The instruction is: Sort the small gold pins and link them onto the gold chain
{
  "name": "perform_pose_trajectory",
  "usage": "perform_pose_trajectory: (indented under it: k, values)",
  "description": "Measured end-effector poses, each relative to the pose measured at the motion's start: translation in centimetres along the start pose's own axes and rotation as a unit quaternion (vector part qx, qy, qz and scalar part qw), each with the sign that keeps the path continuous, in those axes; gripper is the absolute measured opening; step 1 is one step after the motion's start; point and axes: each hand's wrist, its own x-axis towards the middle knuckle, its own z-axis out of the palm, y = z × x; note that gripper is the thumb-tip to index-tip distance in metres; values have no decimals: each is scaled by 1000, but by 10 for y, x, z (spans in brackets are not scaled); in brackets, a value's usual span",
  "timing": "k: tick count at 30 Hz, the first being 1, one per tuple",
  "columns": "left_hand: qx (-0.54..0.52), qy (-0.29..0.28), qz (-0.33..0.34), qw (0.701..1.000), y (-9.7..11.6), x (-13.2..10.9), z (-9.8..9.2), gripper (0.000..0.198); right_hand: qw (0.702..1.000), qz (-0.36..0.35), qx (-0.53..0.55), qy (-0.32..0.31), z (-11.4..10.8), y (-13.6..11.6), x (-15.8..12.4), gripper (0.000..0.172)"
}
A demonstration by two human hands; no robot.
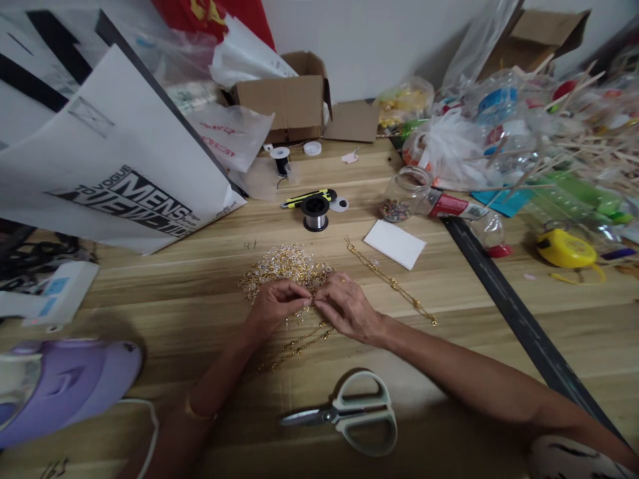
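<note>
My left hand [279, 305] and my right hand [348, 307] meet fingertip to fingertip over the table, both pinched closed. What lies between the fingertips is too small to make out. Just beyond them spreads a heap of gold chain and clear beads [284, 263]. A beaded gold chain [305, 344] lies on the wood just below the hands, its upper end close to my right fingers. Off to the right rests another gold chain [394, 285], laid out in a long loop. Nearer to me are scissors [349, 414] with pale handles, their blades pointing left.
Behind the heap sit a wire spool [315, 214], a yellow-black cutter [304, 197] and a black thread spool [281, 161]. A white card [395, 243] and a bead jar [403, 194] stand right. A large paper bag [114, 159] and purple appliance [74, 389] occupy the left.
</note>
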Motion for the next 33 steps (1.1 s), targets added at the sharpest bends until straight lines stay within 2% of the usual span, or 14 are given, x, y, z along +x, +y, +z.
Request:
perform_pose_trajectory:
  k: [8, 27, 33]
  values:
    - [-5, -8, -20, 1000, 1, -1, 1, 17, 1000, 0, 1, 3, -1, -1, 1, 5]
    - [-18, -12, -3, 1000, -2, 0, 0, 19, 1000, 4, 6, -4, -2, -6, 3, 9]
    - [-30, 4, -15, 999, 1, -2, -1, 16, 1000, 9, 5, 3, -2, -6, 2, 8]
